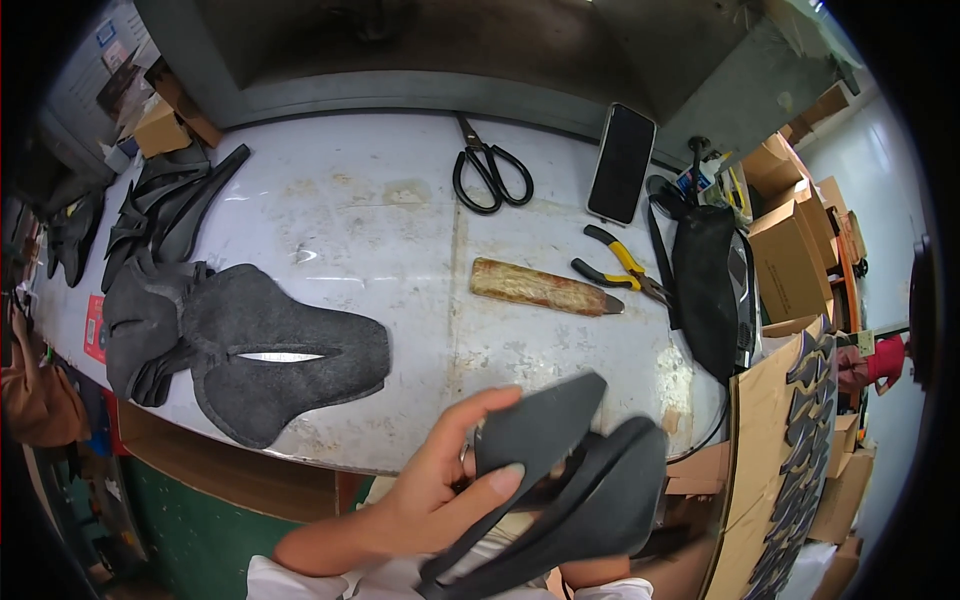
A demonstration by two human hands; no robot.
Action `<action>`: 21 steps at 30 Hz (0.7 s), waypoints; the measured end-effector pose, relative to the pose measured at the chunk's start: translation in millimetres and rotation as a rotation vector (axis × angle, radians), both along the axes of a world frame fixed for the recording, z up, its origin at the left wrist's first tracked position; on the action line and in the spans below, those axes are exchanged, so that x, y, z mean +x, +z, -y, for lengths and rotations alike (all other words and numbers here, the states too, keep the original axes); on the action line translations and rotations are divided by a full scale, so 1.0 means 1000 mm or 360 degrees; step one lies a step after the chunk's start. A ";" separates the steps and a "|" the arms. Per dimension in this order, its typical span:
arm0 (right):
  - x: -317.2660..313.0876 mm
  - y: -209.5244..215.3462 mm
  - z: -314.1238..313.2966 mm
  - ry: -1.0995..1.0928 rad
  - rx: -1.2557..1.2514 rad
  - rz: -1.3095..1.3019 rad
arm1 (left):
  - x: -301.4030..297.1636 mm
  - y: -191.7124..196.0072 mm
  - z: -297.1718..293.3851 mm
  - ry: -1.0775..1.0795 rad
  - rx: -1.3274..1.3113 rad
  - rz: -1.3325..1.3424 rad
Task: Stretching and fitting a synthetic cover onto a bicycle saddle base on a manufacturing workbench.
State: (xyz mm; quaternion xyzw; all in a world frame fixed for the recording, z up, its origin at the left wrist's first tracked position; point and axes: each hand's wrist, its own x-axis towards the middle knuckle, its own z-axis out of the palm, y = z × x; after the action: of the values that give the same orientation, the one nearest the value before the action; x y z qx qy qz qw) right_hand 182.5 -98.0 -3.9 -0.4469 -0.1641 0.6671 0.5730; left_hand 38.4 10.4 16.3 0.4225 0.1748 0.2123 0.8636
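My left hand point(465, 495) is closed on a black bicycle-saddle-shaped piece point(600, 500) above the table's near edge. Its thumb lies on the near face and a ring shows on one finger. The piece is tilted, with smooth long flaps and a gap between them. Of my right arm only a bit point(597, 572) shows below the piece; the right hand is hidden behind it. To the left on the table lies a dark grey, fuzzy saddle-shaped cover point(270, 310) with a lengthwise slit. It overlaps a stack of similar covers point(145, 325).
A brown-stained, flat-handled blade point(545, 287), yellow-black pliers point(630, 265), black-handled scissors point(492, 178) and a phone point(622, 165) lie on the white table point(370, 240). A black pouch point(703, 290) sits at right. More black pieces point(180, 205) lie far left; cardboard boxes point(790, 260) stand right.
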 end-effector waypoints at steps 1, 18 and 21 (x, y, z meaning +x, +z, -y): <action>0.007 0.003 0.061 -0.0003 -0.0021 0.0006 | -0.002 0.005 -0.005 -0.0049 0.0180 -0.0039; 0.020 -0.022 0.009 -0.0515 0.1005 0.0964 | -0.028 0.000 -0.021 -0.0328 0.0620 -0.0094; 0.020 -0.030 0.017 -0.0637 0.1077 0.1200 | -0.029 -0.003 -0.024 -0.0477 0.0626 -0.0204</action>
State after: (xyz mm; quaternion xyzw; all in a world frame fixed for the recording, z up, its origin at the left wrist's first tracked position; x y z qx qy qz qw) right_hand 202.0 -115.4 -33.7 -0.4683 -0.4754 0.2484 0.7021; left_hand 9.3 34.7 13.2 0.6162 0.1200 0.0847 0.7738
